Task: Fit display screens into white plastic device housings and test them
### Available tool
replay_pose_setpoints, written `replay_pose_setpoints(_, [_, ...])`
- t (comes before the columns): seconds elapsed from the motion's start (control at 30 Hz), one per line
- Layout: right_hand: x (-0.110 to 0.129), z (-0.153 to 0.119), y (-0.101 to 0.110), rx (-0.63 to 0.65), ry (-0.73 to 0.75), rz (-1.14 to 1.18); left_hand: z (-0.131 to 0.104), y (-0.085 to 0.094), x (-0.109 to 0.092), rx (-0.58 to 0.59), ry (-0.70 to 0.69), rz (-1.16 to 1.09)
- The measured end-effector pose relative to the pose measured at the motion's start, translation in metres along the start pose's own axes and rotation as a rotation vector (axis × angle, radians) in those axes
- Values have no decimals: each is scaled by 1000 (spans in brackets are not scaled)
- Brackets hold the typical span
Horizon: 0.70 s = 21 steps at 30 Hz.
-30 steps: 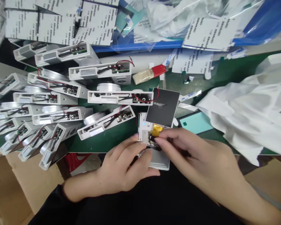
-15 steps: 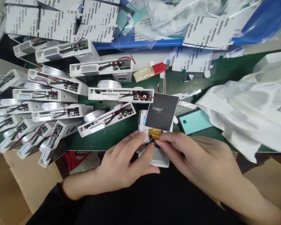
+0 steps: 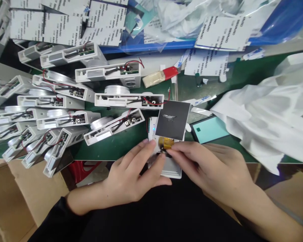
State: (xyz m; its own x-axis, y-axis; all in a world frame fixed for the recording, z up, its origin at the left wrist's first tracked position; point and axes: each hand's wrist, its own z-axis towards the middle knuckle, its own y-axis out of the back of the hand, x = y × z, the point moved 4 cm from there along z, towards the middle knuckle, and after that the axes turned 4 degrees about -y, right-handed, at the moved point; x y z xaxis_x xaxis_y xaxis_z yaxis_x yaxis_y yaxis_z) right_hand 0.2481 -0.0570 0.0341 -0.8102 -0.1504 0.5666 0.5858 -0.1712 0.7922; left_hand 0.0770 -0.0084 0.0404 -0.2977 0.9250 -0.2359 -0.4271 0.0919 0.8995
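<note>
A white device housing [image 3: 172, 172] lies at the table's front edge, with a small blue light glowing near its upper left. A dark flat screen panel [image 3: 173, 120] covers its upper part. Below the panel shows an amber-taped flex piece [image 3: 167, 143]. My right hand [image 3: 212, 164] pinches the right end of this amber piece between thumb and forefinger. My left hand [image 3: 133, 171] rests on the left side of the housing, fingers apart, with the forefinger and thumb tips beside the amber piece. What lies under the fingertips is hidden.
Several open white housings [image 3: 128, 101] with red and black wires stand at the left. A red-handled brush [image 3: 160, 76] lies behind. White cloth-like sheeting [image 3: 265, 107] and a teal-faced panel [image 3: 212, 129] are at the right. A blue tray [image 3: 151, 46] of films is at the back.
The whole view has shifted slightly. Both hands keep nearly the same place on the housing, and the amber piece remains at my right fingertips.
</note>
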Motion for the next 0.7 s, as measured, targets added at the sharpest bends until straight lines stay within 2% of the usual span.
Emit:
replay_pose_setpoints(0.2, [-1, 1, -1, -41, -54, 21, 1, 0, -1, 12, 11, 21])
replay_pose_setpoints(0.4, [-1, 1, -1, -108, -36, 9, 5, 2, -1, 49, 15, 33])
replay_pose_setpoints(0.7, [-1, 4, 1, -37, -18, 26, 14, 4, 1, 139, 64, 3])
